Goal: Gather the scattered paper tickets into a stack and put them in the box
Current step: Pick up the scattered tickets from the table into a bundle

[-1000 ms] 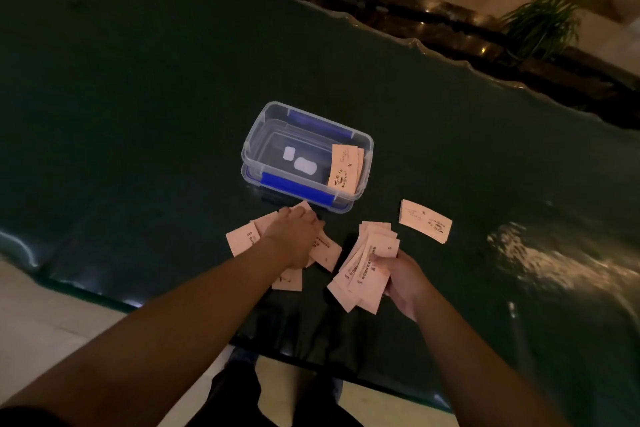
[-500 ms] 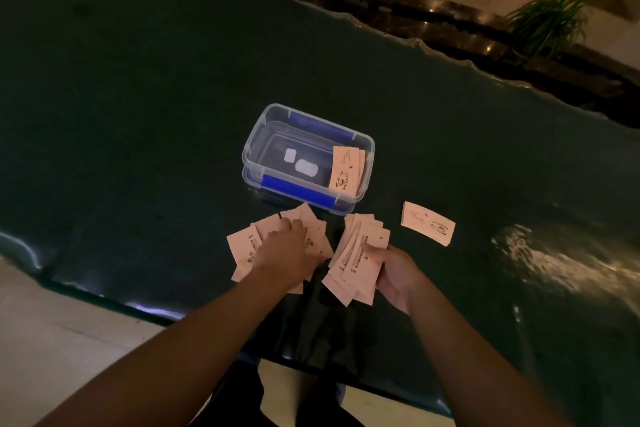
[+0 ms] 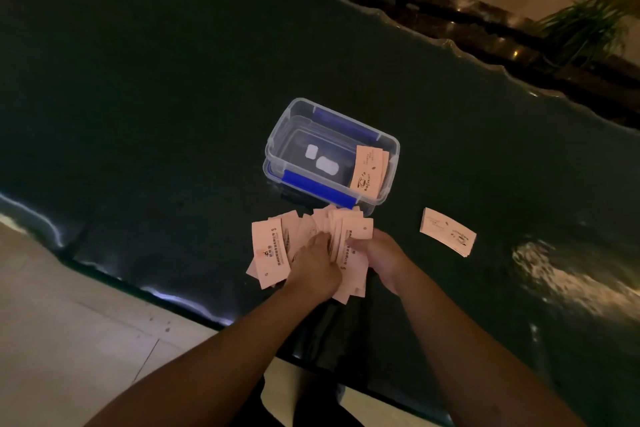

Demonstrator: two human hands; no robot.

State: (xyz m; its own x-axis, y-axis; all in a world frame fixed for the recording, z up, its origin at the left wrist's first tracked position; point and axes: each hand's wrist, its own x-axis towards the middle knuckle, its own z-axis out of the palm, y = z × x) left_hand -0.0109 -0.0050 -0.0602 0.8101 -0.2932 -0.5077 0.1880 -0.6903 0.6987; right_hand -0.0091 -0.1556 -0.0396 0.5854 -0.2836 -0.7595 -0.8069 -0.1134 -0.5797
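A fanned bunch of pink paper tickets (image 3: 273,250) lies at the near edge of the dark table, just in front of the box. My left hand (image 3: 313,265) presses on the left part of the bunch. My right hand (image 3: 379,255) grips the right part, thumb on top. The two hands nearly touch. The clear plastic box (image 3: 277,135) with blue clips stands open behind them, with a few tickets (image 3: 369,172) leaning at its right end. A small separate stack of tickets (image 3: 448,231) lies on the table to the right.
The dark glossy table (image 3: 156,97) has a wavy far edge and a near edge close to my arms. Potted plants (image 3: 581,28) stand beyond the far edge. Pale floor tiles (image 3: 69,340) show at the lower left.
My left hand has slid its loose tickets rightward to meet the bunch in my right hand. The two groups now overlap as one fan. The box and right-hand stack stay put.
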